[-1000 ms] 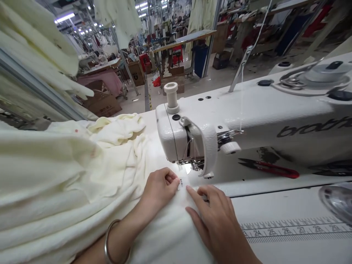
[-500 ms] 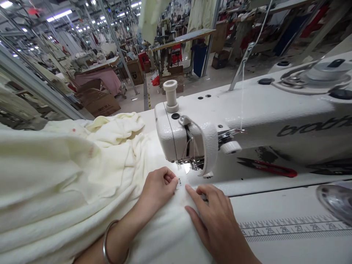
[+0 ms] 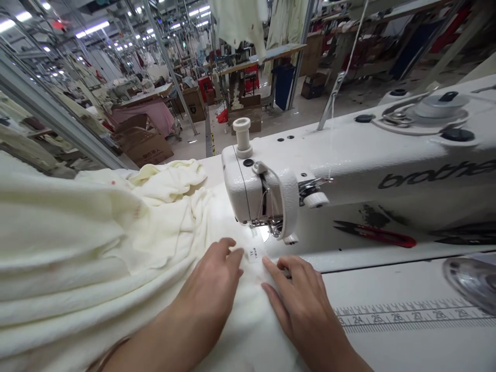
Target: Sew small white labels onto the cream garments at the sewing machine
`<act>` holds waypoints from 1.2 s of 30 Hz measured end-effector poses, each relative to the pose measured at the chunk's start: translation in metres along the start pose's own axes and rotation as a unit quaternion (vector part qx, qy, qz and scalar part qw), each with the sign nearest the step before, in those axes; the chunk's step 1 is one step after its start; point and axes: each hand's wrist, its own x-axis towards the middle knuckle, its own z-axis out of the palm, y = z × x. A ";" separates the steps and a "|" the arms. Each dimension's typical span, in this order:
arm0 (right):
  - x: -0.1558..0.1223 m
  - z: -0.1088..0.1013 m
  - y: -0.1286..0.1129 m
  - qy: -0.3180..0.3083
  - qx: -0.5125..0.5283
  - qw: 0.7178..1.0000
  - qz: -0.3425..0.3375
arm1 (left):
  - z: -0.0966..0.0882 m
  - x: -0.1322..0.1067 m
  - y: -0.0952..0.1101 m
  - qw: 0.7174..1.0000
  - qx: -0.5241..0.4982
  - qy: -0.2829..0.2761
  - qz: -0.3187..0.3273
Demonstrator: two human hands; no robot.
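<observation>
1. Your left hand (image 3: 217, 279) has changed. A second ago its fingers were curled and pinching the left edge of the small white label (image 3: 253, 253). Now its grip is apart: the fingers lie flat on the cream fabric (image 3: 116, 248), with the fingertips just beside the label's left edge.
2. Your right hand (image 3: 302, 305) has hardly moved. Its grip is also apart and holds nothing. The fingers are spread on the fabric, and the index fingertip rests just beside the label's lower right corner.
3. The label now lies uncovered and flat on the fabric between your two hands, just in front of the presser foot (image 3: 273, 230) and not yet under it. Its print faces up but is too small to read for certain.
4. With the pinch released, only fingertip pressure on the cloth on either side steadies the label.
5. The sewing machine (image 3: 349, 165) stands as before, its lamp lighting the needle area. I cannot tell whether the foot is raised.
6. Most of the fabric is heaped on the table (image 3: 387, 346) to your left.
7. Red thread snips (image 3: 375, 233) lie behind the machine arm, well away from both hands. The printed ruler (image 3: 411, 314) runs along the table to your right.
</observation>
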 end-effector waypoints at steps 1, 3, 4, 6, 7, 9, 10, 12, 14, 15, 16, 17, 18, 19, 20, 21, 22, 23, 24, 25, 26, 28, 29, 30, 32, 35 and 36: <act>0.001 0.000 -0.001 0.008 0.001 1.000 0.001 | 0.003 -0.008 -0.003 0.998 0.017 0.008 0.060; 0.002 -0.001 -0.002 0.018 0.004 1.000 0.001 | 0.011 -0.019 -0.007 0.987 0.032 0.017 0.159; 0.003 -0.001 -0.002 0.019 0.006 1.000 0.001 | 0.015 -0.021 -0.008 0.981 0.037 0.008 0.190; 0.003 -0.001 -0.002 0.020 0.009 1.000 0.000 | 0.021 -0.019 -0.008 0.974 0.050 -0.031 0.217; 0.003 -0.001 -0.002 0.019 0.009 1.000 0.000 | 0.021 -0.016 -0.008 0.972 0.061 -0.049 0.220; 0.003 -0.001 -0.002 0.017 0.010 1.000 -0.003 | 0.020 -0.009 -0.008 0.969 0.078 -0.073 0.221; 0.003 0.000 -0.002 0.016 0.010 1.000 -0.003 | 0.019 -0.007 -0.008 0.968 0.082 -0.077 0.223; 0.002 0.000 -0.001 0.014 0.009 1.000 -0.003 | 0.017 -0.005 -0.011 0.966 0.085 -0.081 0.229; 0.002 0.000 -0.001 0.017 0.007 1.000 -0.004 | 0.017 -0.006 -0.014 0.965 0.085 -0.079 0.236; 0.002 0.000 -0.001 0.019 0.006 1.000 -0.006 | 0.018 -0.007 -0.016 0.965 0.084 -0.076 0.238; 0.002 0.000 -0.001 0.020 0.005 1.000 -0.008 | 0.019 -0.007 -0.017 0.965 0.082 -0.074 0.238; 0.002 0.000 -0.001 0.020 0.005 1.000 -0.008 | 0.020 -0.008 -0.017 0.965 0.078 -0.075 0.238; 0.001 0.000 -0.001 0.019 0.005 1.000 -0.009 | 0.021 -0.008 -0.018 0.966 0.071 -0.076 0.238; 0.001 0.000 -0.001 0.020 0.005 1.000 -0.009 | 0.022 -0.008 -0.018 0.966 0.064 -0.079 0.237; 0.001 0.000 -0.001 0.021 0.005 1.000 -0.009 | 0.022 -0.007 -0.018 0.967 0.058 -0.083 0.234; 0.001 0.000 -0.001 0.021 0.006 1.000 -0.009 | 0.023 -0.007 -0.018 0.967 0.055 -0.085 0.232; 0.002 0.000 -0.001 0.021 0.006 1.000 -0.009 | 0.023 -0.006 -0.018 0.968 0.054 -0.087 0.230; 0.002 0.001 -0.001 0.021 0.006 1.000 -0.010 | 0.023 -0.006 -0.018 0.968 0.056 -0.089 0.229; 0.002 0.001 -0.001 0.021 0.007 1.000 -0.009 | 0.024 -0.006 -0.018 0.967 0.059 -0.089 0.230; 0.002 0.001 -0.001 0.021 0.008 1.000 -0.008 | 0.024 -0.006 -0.018 0.967 0.060 -0.088 0.230; 0.002 0.001 -0.001 0.019 0.010 1.000 -0.007 | 0.024 -0.006 -0.019 0.967 0.059 -0.085 0.232; 0.001 0.002 0.000 0.019 0.009 1.000 -0.006 | 0.025 -0.006 -0.019 0.968 0.054 -0.082 0.230; 0.001 0.002 0.001 0.016 0.007 1.000 -0.007 | 0.025 -0.007 -0.019 0.969 0.051 -0.082 0.228; 0.000 0.002 0.001 0.011 0.006 1.000 -0.009 | 0.025 -0.007 -0.019 0.970 0.050 -0.080 0.226; 0.000 0.002 0.002 0.007 0.005 1.000 -0.010 | 0.026 -0.007 -0.018 0.970 0.054 -0.077 0.226; -0.001 0.003 0.001 0.012 0.009 1.000 -0.002 | 0.028 -0.007 -0.018 0.970 0.065 -0.067 0.225; -0.001 0.003 0.000 0.014 0.009 1.000 -0.002 | 0.029 -0.007 -0.018 0.970 0.065 -0.064 0.224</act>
